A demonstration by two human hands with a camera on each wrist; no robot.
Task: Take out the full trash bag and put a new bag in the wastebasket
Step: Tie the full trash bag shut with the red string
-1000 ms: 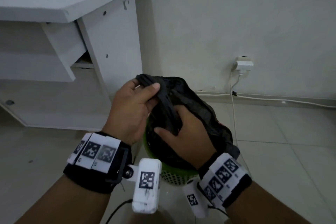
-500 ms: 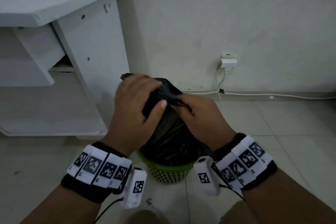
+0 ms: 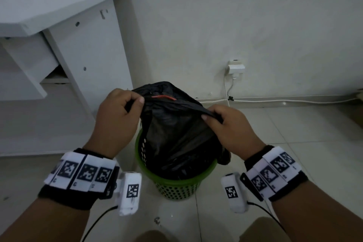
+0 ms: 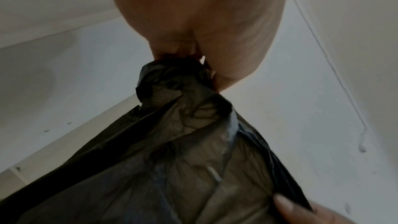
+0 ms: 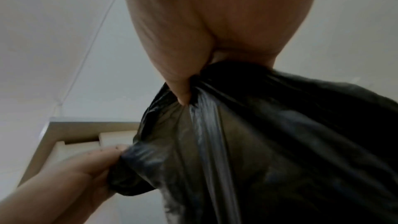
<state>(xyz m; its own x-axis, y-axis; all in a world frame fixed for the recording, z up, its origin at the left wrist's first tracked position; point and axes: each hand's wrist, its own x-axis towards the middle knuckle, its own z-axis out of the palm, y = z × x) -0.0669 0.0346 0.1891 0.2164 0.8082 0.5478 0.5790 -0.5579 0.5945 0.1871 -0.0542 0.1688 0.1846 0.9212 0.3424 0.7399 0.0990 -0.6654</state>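
A black trash bag (image 3: 176,135) stands in a green perforated wastebasket (image 3: 172,184) on the tiled floor, its top pulled up above the rim. My left hand (image 3: 127,104) pinches the bag's upper left edge, and my right hand (image 3: 214,117) pinches the upper right edge, so the mouth is stretched between them. Something red (image 3: 164,97) shows at the bag's mouth. The left wrist view has bunched black plastic (image 4: 178,81) gripped in my left hand (image 4: 193,54). The right wrist view shows my right hand (image 5: 189,81) pinching a fold of the bag (image 5: 269,134), with the left hand (image 5: 90,168) lower left.
A white desk (image 3: 59,25) with a side panel stands close to the left of the basket. A white wall lies behind, with a plug in a socket (image 3: 236,68) and a white cable (image 3: 294,101) along the skirting. Tiled floor spreads to the right.
My hands were close together on the bunched bag top; now they have moved apart, left and right, stretching the bag's mouth wide. The head view has shifted slightly.
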